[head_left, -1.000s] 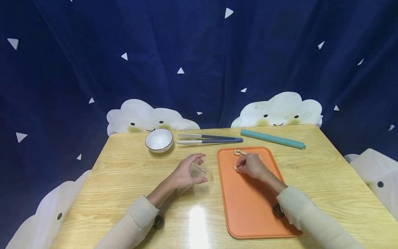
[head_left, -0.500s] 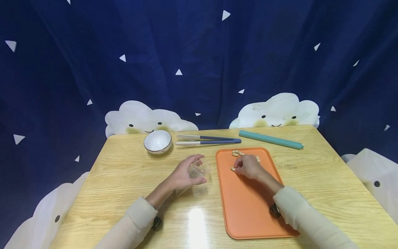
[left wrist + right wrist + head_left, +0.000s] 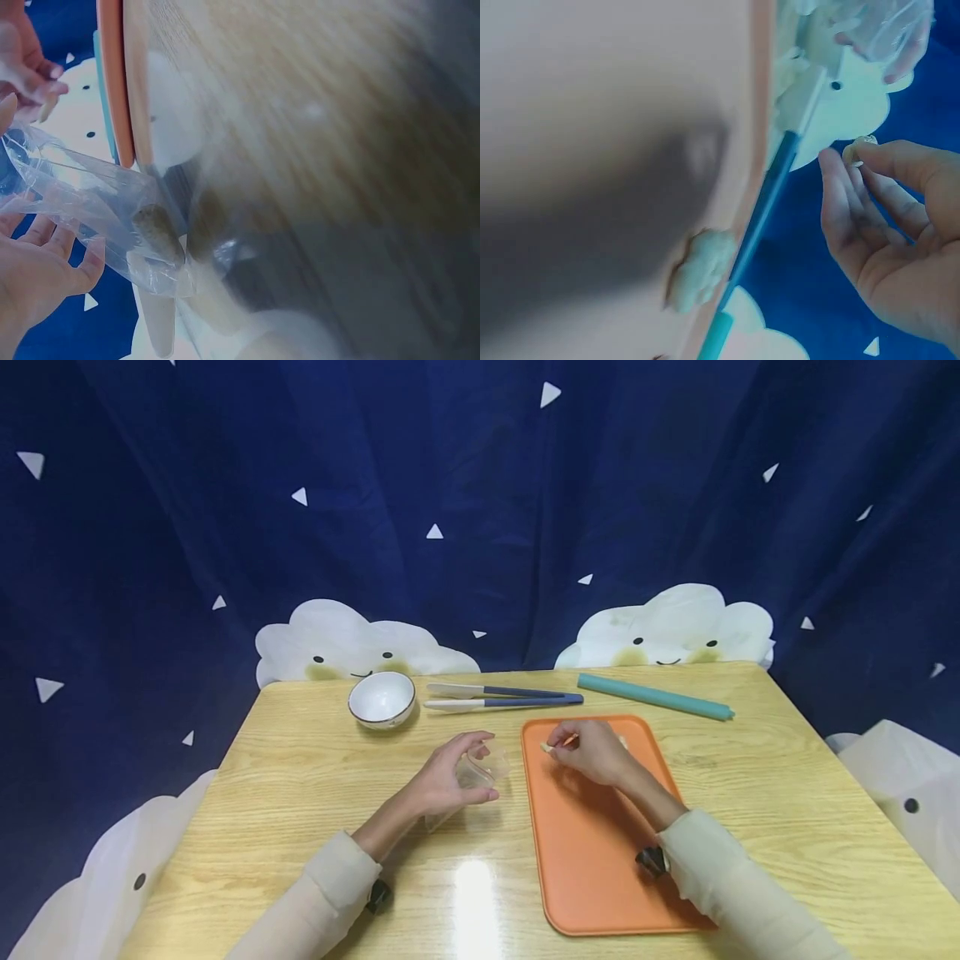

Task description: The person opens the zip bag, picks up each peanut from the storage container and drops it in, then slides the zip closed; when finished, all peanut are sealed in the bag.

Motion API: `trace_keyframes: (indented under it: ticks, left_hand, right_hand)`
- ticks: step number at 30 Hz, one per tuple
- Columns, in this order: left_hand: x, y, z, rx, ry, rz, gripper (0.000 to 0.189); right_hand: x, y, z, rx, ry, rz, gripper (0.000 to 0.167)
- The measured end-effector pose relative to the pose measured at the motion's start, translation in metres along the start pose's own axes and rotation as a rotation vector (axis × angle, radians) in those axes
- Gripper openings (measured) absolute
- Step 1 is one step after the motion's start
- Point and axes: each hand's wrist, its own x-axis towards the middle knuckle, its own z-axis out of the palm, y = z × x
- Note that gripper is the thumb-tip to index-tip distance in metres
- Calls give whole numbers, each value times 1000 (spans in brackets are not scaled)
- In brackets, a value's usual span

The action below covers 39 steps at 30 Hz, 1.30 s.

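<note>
My left hand holds a clear plastic bag over the table, thumb and fingers spread around its mouth. A peanut shows through the bag's lower end in the left wrist view. Above the upper left part of the orange tray, my right hand pinches a peanut between thumb and fingertips. More peanuts lie by the tray's edge in the right wrist view. In the head view the right hand hides most of them.
Behind the bag stands a white bowl with a dark rim. Blue-and-white tongs lie beyond the tray's far left corner. A long teal stick lies behind the tray. A patterned blue curtain hangs behind the table.
My right hand has lifted the peanut off the tray and moved it up and left, towards the bag. The left hand and bag stay in place.
</note>
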Motion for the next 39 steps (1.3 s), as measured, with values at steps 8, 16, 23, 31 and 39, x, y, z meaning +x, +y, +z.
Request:
trace_keyframes:
  ticks: [8,16,23,31,39]
  left_hand:
    - [2,0,0,-10,7,2,79]
    - [1,-1,0,-8,5,-7,79]
    - [0,-2,0,-25,2,-8,77]
    - [1,-2,0,-27,-5,11,79]
    - [2,-2,0,-22,-4,10,79]
  right_hand:
    - [1,-30,4,72,48,-82,4]
    - [7,-49,15,128,47,-169,7]
    - [10,-57,30,169,33,-164,6]
    - [8,-50,28,172,31,-169,5]
    - [8,-24,8,122,58,-109,7]
